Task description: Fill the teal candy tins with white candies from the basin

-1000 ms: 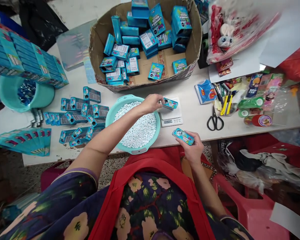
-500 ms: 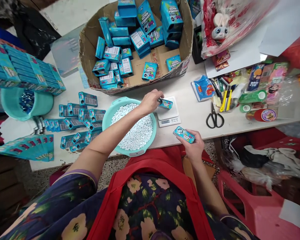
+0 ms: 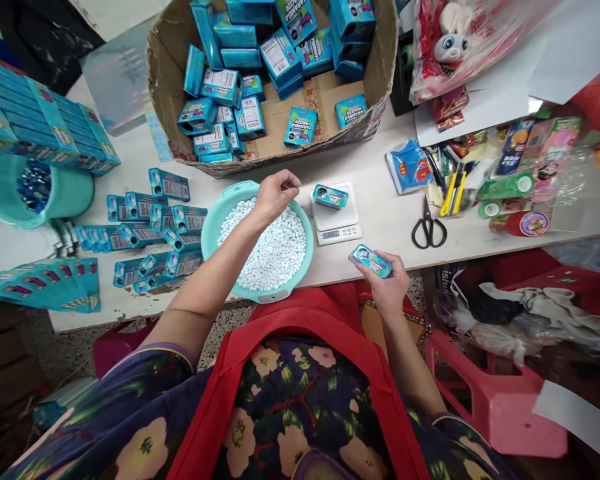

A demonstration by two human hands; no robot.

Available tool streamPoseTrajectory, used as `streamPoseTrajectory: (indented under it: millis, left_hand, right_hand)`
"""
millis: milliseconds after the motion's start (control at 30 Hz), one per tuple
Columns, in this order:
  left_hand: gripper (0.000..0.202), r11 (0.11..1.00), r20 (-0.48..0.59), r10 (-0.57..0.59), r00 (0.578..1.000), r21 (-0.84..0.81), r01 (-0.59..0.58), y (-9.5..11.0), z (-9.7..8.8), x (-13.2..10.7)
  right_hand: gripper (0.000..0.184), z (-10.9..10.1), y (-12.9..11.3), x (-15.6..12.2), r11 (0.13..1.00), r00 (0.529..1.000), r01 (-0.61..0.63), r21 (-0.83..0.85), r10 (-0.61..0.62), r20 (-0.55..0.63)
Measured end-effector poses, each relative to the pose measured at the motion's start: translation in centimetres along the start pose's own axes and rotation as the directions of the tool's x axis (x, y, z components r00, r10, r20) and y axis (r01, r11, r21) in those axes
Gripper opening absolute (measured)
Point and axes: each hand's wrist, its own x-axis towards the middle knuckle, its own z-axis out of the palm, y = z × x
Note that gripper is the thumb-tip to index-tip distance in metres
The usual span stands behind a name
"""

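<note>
My left hand (image 3: pixel 279 193) hovers over the far right side of a turquoise basin (image 3: pixel 211 235) of white candies (image 3: pixel 270 253). Its fingers are curled together in a pinch, and what they hold, if anything, is too small to make out. To its right, a blue candy tin (image 3: pixel 330 197) with a dark opening at its left end lies on a white digital scale (image 3: pixel 347 212). The scale's small display is lit, its digits unreadable. In front of the scale, my right hand (image 3: pixel 391 283) grips another blue candy tin (image 3: pixel 370 261), held tilted with its label up.
Several blue tins (image 3: pixel 167 183) stand left of the basin, beside fanned cards (image 3: pixel 45 287) and a second basin (image 3: pixel 75 197) under stacked boxes (image 3: pixel 50 120). A cardboard box (image 3: pixel 275 159) of tins lies behind. Scissors (image 3: pixel 429 230) and a yellow cutter (image 3: pixel 454 190) are at right.
My left hand has moved left from the tin on the scale to above the basin, leaving that tin lying on the scale. My right hand keeps its tin nearly still. The view has shifted slightly.
</note>
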Motion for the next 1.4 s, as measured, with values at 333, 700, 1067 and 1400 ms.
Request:
streamPoseTrajectory:
  millis: [333,700,1067,1400]
  left_hand:
    - [0.043,0.847,0.264,0.201,0.943,0.437,-0.303,0.9,3.5,0.3]
    - [0.043,0.996,-0.193,0.066,0.979,-0.048,-0.076,0.8,-1.3,-2.8]
    - [0.054,0.780,-0.032,-0.205,0.978,-0.609,0.144,-1.1,-1.6,-13.8]
    - [0.054,-0.098,0.172,-0.545,0.821,-0.985,0.141,-2.0,-1.0,-12.2]
  right_hand:
    - [0.049,0.4,-0.3,-0.1,1.000,1.000,-0.016,0.001,0.016,-0.023]
    - [0.048,7.7,-1.6,8.6,0.969,0.969,0.243,0.039,-0.241,-0.048]
    - [0.061,8.0,-8.3,2.2,0.900,0.746,0.436,0.003,-0.363,0.558]
    - [0.044,8.2,-10.0,1.2,0.765,0.671,0.622,-0.167,-0.412,0.616]
